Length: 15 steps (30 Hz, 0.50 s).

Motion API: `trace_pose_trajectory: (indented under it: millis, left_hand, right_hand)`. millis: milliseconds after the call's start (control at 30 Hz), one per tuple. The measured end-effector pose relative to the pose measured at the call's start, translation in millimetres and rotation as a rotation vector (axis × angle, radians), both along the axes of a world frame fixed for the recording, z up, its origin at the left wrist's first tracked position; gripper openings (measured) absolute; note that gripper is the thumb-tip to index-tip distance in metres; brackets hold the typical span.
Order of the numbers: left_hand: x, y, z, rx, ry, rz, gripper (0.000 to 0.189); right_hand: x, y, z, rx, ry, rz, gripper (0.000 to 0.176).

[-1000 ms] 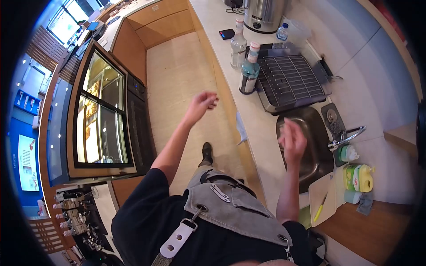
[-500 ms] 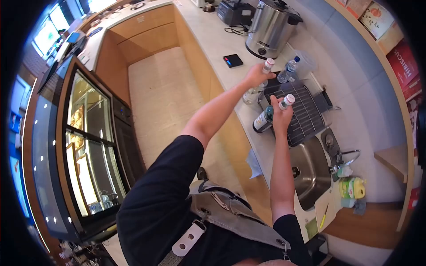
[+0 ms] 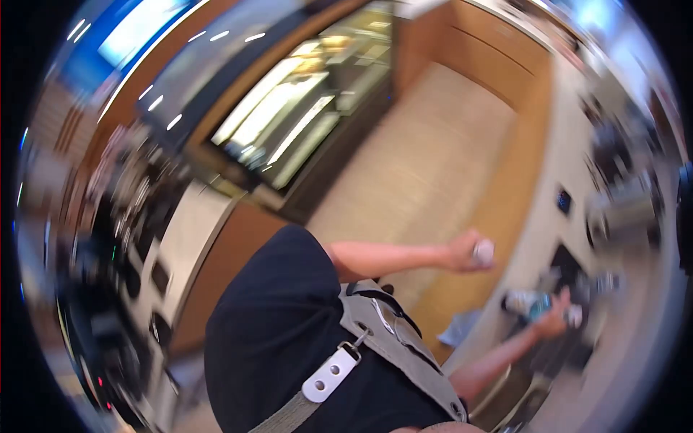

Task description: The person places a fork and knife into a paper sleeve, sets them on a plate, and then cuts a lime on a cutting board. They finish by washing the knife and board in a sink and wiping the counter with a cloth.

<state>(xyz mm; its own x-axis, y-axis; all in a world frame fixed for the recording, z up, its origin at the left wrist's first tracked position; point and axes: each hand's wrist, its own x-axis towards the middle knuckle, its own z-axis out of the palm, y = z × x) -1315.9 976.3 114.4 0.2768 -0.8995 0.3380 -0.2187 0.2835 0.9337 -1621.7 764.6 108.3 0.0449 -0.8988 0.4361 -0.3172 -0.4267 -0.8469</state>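
Observation:
My left hand [image 3: 463, 251] is wrapped round the neck of a bottle, whose pale cap [image 3: 484, 251] points towards the camera; the rest of that bottle is hidden behind the hand. Over the counter [image 3: 538, 242], my right hand [image 3: 553, 319] grips a second bottle [image 3: 533, 303] near its pale cap. This one lies tilted in view, with a white and teal body. Motion blurs both hands. Beside the right hand, the drying rack is too smeared to make out clearly.
A small black device [image 3: 564, 200] sits on the counter near a blurred metal urn [image 3: 626, 220]. A pale cloth [image 3: 460, 327] hangs at the counter's front edge. Across the floor [image 3: 426, 159] stands a lit display case [image 3: 303, 94]. Another counter [image 3: 198, 224] is at left.
The view has swung left towards the display case. My left hand has lifted its bottle away from the counter and out over the aisle. My right hand still holds its bottle by the counter.

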Motion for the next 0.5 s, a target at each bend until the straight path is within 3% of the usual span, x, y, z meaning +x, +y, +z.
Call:
trace_pose_trajectory:
  millis: [33, 67, 133, 167, 267, 333, 433, 500]
  left_hand:
    - [7.2, 40.8, -7.9, 0.080, -0.047, 0.063, 0.032]
    - [11.7, 82.8, -18.8, 0.161, -0.078, 0.114, 0.030]
    - [17.2, 169.2, -36.1, 0.224, -0.173, 0.302, 0.023]
    - [19.6, 213.5, -43.5, 0.341, -0.168, 0.384, 0.021]
    - [7.7, 331.8, -59.7, 0.523, -0.055, 0.719, 0.021]
    - [-2.5, 393.8, -55.9, 0.640, 0.046, 0.987, 0.022]
    - [-18.3, 467.6, -46.5, 0.504, 0.206, 1.425, 0.024]
    - [-20.4, 505.4, -27.4, 0.421, 0.321, 1.664, 0.034]
  right_hand:
    - [2.4, 1.1, 8.0, -0.066, 0.160, -0.028, 0.038]
    - [11.8, 6.3, 18.6, -0.066, 0.132, 0.004, 0.046]
    - [42.6, 25.1, 36.7, 0.020, -0.061, -0.005, 0.040]
    - [53.5, 35.2, 53.1, 0.096, 0.014, 0.045, 0.039]
    - [100.1, 49.7, 27.5, -0.021, 0.105, 0.411, 0.039]
    - [150.7, 107.9, 53.9, 0.119, 0.210, 0.625, 0.032]
    - [216.4, 193.2, 75.4, 0.127, 0.338, 0.980, 0.031]
    - [255.2, 240.4, 75.6, 0.233, 0.194, 1.247, 0.031]
